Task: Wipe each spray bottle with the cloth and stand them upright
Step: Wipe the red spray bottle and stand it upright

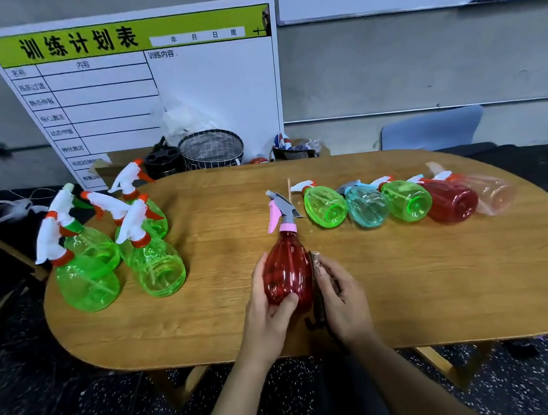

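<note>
wiping the red spray bottle [285, 271] now, near the front middle of the wooden table [414, 293]. holding it in the left hand [268, 311], thumb and fingers curling around the lower belly of the bottle, nozzle pointing away. pressing the dark cloth [318, 291] against the right side of the bottle with the right hand [344, 297]; fingers lying close together on the cloth, slightly bent, but not possible to tell how firmly the cloth is being held.

judging by the table, working somewhere in the middle of the task: standing upright at the left, a group of green bottles [116, 254], looking finished. lying on their sides in a row at the right and waiting: a green bottle [326, 206], a blue bottle [367, 206], another green one [408, 200], a dark red bottle [451, 199] and a pale pink bottle [491, 192].

next, probably turning the red bottle in the left hand so the cloth is reaching the other side, then setting it down on its base, maybe near the standing group. needing care with a flat placement, because the trigger head is making the top heavy.
</note>
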`<state>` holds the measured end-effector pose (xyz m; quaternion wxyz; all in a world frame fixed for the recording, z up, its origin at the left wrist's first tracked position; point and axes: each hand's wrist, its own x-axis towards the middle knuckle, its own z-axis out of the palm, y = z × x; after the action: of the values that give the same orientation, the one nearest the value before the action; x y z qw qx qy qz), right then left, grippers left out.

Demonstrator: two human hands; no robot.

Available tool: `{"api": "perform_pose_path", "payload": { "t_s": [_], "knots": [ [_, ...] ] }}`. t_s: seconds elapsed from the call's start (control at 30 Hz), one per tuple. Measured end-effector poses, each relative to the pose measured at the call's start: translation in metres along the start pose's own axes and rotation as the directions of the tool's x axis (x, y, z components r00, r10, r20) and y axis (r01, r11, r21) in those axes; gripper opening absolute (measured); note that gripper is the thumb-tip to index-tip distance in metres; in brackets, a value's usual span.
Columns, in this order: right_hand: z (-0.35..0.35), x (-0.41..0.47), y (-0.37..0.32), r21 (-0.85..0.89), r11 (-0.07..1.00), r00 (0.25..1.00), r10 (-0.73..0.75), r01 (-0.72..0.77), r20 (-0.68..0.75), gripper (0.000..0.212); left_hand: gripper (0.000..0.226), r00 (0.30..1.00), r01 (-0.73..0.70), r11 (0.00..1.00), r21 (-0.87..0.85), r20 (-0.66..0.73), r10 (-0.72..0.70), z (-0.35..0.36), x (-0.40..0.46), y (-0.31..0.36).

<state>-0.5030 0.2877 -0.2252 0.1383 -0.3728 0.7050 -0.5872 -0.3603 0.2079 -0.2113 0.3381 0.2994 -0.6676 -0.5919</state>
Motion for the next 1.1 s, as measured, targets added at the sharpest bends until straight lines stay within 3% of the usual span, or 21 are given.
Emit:
{"api": "perform_pose_path", "payload": {
  "t_s": [0.23, 0.67, 0.83, 0.97, 1.1],
  "knots": [
    [-0.001, 0.001, 0.005, -0.034, 0.999, 0.999, 0.007, -0.006, 0.041, 0.031, 0.103, 0.999, 0.010, 1.000, -0.012, -0.039, -0.011, 0.005, 0.000, -0.003],
    [-0.004, -0.006, -0.005, -0.091, 0.996, 0.999, 0.019, -0.016, 0.038, 0.042, 0.105, 0.999, 0.039, 0.999, 0.022, -0.021, -0.039, 0.005, -0.003, 0.004],
    [-0.004, -0.005, -0.010, -0.108, 0.994, 0.999, 0.024, -0.020, 0.036, 0.031, 0.107, 0.999, 0.026, 0.999, 0.028, -0.043, -0.024, 0.003, -0.002, 0.003],
    [-0.008, -0.004, -0.009, -0.009, 1.000, 0.999, -0.001, 0.001, 0.049, 0.031, 0.102, 1.000, -0.007, 0.999, 0.032, -0.028, 0.008, -0.002, 0.001, -0.002],
    [-0.007, 0.012, -0.021, 0.208, 0.978, 0.999, 0.021, -0.011, -0.048, 0.028, 0.110, 0.999, -0.020, 1.000, 0.016, 0.041, 0.019, -0.006, 0.000, -0.001]
  ]
}}
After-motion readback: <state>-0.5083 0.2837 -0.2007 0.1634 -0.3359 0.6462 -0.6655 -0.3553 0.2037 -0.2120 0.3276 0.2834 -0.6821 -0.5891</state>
